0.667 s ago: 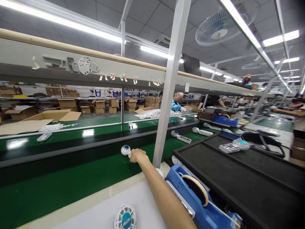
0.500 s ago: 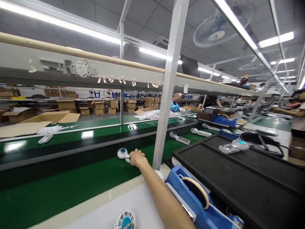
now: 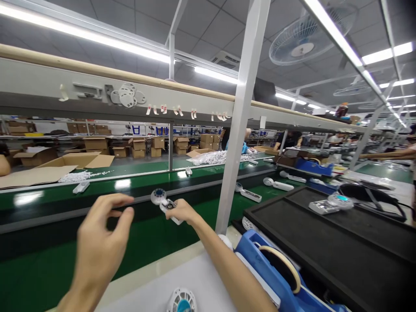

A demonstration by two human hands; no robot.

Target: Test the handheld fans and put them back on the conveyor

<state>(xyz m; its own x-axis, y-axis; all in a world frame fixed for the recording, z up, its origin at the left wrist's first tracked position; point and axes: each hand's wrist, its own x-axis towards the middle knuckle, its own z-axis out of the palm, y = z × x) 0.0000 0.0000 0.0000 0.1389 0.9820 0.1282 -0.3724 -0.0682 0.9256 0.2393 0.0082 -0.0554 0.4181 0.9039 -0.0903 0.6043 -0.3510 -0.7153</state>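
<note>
My right hand (image 3: 182,211) grips the handle of a small white handheld fan (image 3: 158,196) above the green conveyor belt (image 3: 146,242). The fan's round head points left, and dark parts show inside its handle. To the left, my left hand (image 3: 102,238) is raised over the belt with thumb and fingers curved apart and nothing between them. A round white fan cover with a blue centre (image 3: 182,301) lies on the white worktop (image 3: 146,289) at the bottom edge, below my right forearm.
A blue tape dispenser (image 3: 269,268) and a black tray (image 3: 318,229) stand at the right. A grey post (image 3: 238,130) rises beside my right arm. Several fans (image 3: 279,185) lie farther along the belt. People work beyond.
My left hand has come into view from the lower left. My right hand has lifted the fan and drawn it slightly left, showing more of its handle.
</note>
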